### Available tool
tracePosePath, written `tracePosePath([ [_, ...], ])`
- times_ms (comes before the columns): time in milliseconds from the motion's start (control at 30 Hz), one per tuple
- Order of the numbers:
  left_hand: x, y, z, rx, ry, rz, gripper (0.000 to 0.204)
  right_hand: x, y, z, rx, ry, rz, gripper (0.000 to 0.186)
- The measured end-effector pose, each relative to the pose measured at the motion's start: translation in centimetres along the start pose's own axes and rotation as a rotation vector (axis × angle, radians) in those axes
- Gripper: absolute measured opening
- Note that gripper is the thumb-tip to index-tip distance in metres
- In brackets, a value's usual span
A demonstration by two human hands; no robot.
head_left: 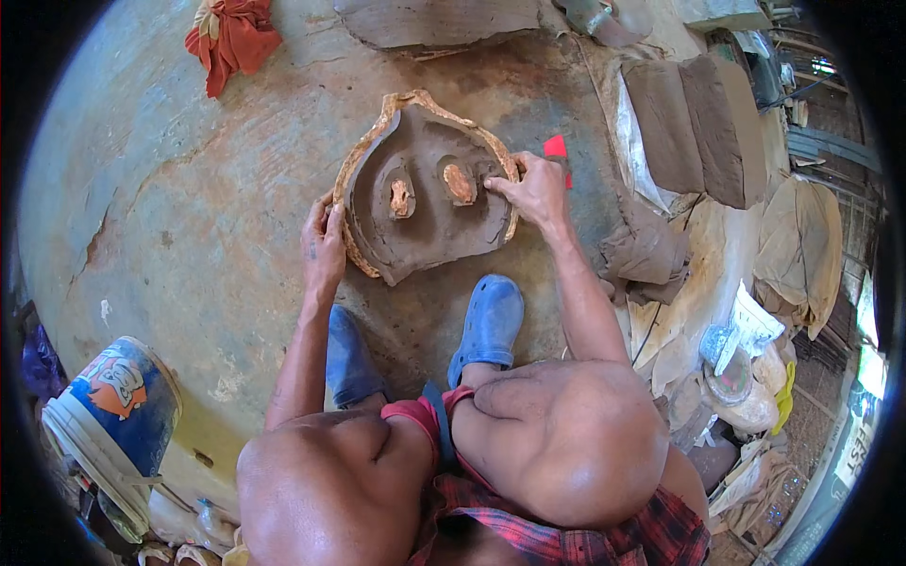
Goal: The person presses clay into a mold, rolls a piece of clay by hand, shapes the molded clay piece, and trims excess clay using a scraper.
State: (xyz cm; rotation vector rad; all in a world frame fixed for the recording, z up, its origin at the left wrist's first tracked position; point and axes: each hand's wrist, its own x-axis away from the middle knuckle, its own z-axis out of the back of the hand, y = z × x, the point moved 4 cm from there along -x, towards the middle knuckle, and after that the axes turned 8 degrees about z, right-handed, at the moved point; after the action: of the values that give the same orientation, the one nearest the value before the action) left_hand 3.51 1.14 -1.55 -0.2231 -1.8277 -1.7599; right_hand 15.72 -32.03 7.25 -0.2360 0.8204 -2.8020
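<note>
On the floor in front of my feet lies a shallow mold with a rough tan rim. Dark wet clay lines its inside, and two orange-tan knobs of the mold come up through holes in the clay. My left hand grips the rim on the left side, fingers on its outer edge. On the right, my right hand grips the rim, with the thumb reaching inward over the clay near the right knob. The undersides of the fingers are partly hidden.
Big slabs of grey-brown clay stand at the right, with a clay lump nearer. Another clay block is at the far edge. A red cloth lies far left, a bucket near left. My blue clogs are close to the mold.
</note>
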Motion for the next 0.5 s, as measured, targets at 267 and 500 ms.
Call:
tracePosePath([
  [267,1.5,-0.3,-0.7,0.013,-0.011,0.050,0.035,1.2,1.0,0.6,-0.145,0.058,-0.057,0.056],
  [500,0.7,0.0,0.0,0.031,-0.003,-0.004,0.034,-0.2,-0.9,-0.3,0.016,0.044,-0.244,0.060],
])
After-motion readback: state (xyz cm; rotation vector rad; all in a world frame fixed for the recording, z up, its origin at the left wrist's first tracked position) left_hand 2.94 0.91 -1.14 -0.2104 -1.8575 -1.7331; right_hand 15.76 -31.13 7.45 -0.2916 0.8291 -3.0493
